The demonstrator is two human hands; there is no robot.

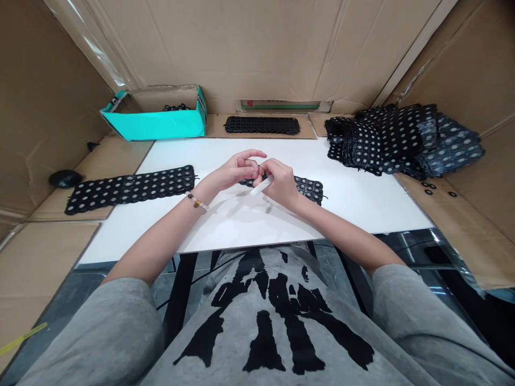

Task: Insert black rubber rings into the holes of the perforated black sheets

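My left hand point(237, 170) is closed in a pinch above the white tabletop, its index finger stretched past the pinch. Whatever lies between its fingertips is too small to make out. Facing it, my right hand point(281, 185) has its fingers curled round a white pen-like stick point(261, 186), whose end points down and to the left. The fingertips of both hands meet, with a bit of black showing between them. Beneath and behind the hands lies a black strip point(309, 188) of small round rings in rows, partly hidden by them.
Left on the table lies a longer dotted black strip point(132, 188), near a black rounded object point(65, 178). A turquoise box point(161, 126) stands at the back left, beside another black strip point(261, 125). Stacked dotted strips point(386, 136) fill the back right, near several loose black rings point(428, 191). Cardboard walls surround the table.
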